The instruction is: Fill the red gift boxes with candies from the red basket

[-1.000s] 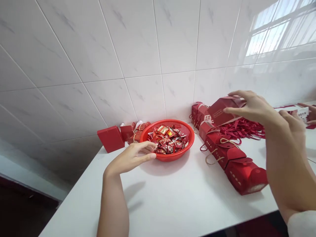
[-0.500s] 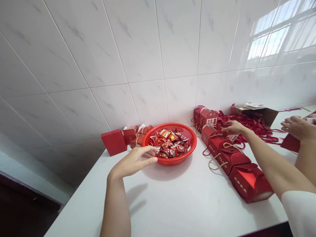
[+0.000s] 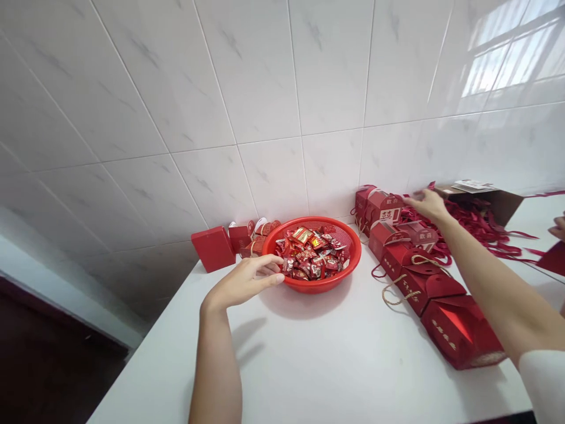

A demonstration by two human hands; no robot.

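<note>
My left hand (image 3: 249, 281) is at the left rim of a red basket (image 3: 324, 287) filled with wrapped candies (image 3: 311, 253). Its fingers are apart and nothing is in them. On the right, my right hand (image 3: 428, 205) reaches over the row of red boxes and is at the top of a red box (image 3: 383, 206) by the wall. Its fingers are slightly bent; whether they touch the box top cannot be made out. Red gift boxes with rope handles (image 3: 441, 284) run in a row toward the table's front right.
Red boxes (image 3: 214, 248) stand at the table's back left, by the tiled wall. A cardboard box (image 3: 501, 205) spills red ribbons (image 3: 474, 229) at the back right. At the right edge, another person's hand (image 3: 558, 227) is near a red piece (image 3: 554, 258).
My right hand has moved back from the second row box toward the box by the wall. The other person's hand has shifted right. The view has turned slightly; my left hand stays by the basket.
</note>
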